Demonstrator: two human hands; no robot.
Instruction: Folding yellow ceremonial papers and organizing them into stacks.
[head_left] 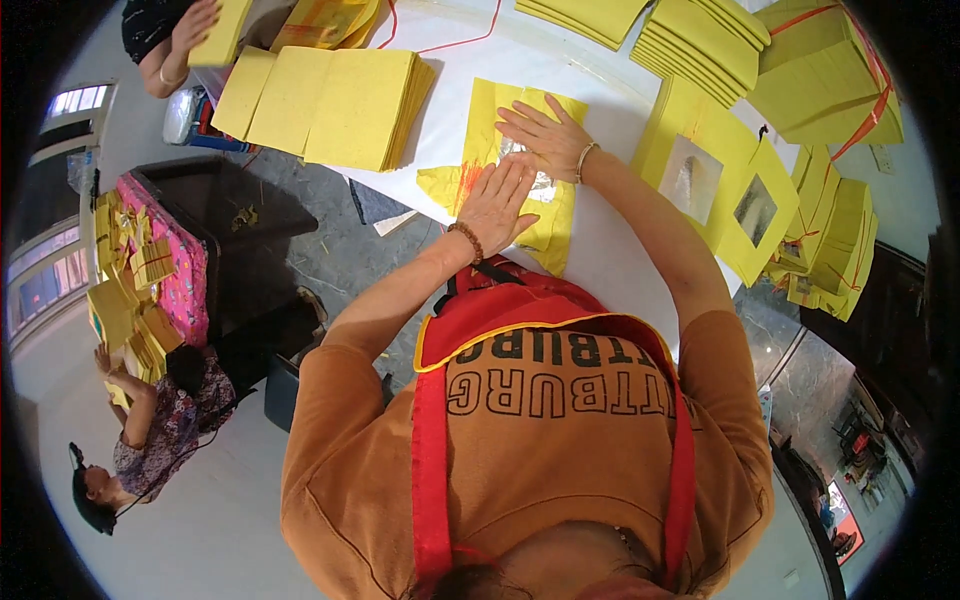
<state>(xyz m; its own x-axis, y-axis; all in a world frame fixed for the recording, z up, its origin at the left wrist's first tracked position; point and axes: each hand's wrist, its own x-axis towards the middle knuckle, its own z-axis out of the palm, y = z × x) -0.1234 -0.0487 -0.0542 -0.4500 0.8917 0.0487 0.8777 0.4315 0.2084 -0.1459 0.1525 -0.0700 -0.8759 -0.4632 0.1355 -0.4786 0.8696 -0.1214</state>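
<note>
A yellow paper piece (557, 225) with orange-red marks and a silver foil patch (543, 187) lies on the white table in front of me. My left hand (497, 207) rests flat on its near part, fingers stretched out. Across the upper part of the foil lies my right hand (548, 138), palm down with its fingers spread. The fingertips of my left hand reach to the right hand, and together they cover much of the foil. Neither hand grips anything.
A fanned stack of yellow paper (360, 110) sits left on the white table (450, 40). More yellow stacks (700, 45), silver-windowed yellow sheets (757, 212) and red-tied bundles (825, 85) are to the right. A co-worker's hand (195, 27) is at top left; another person (170, 440) works at far left.
</note>
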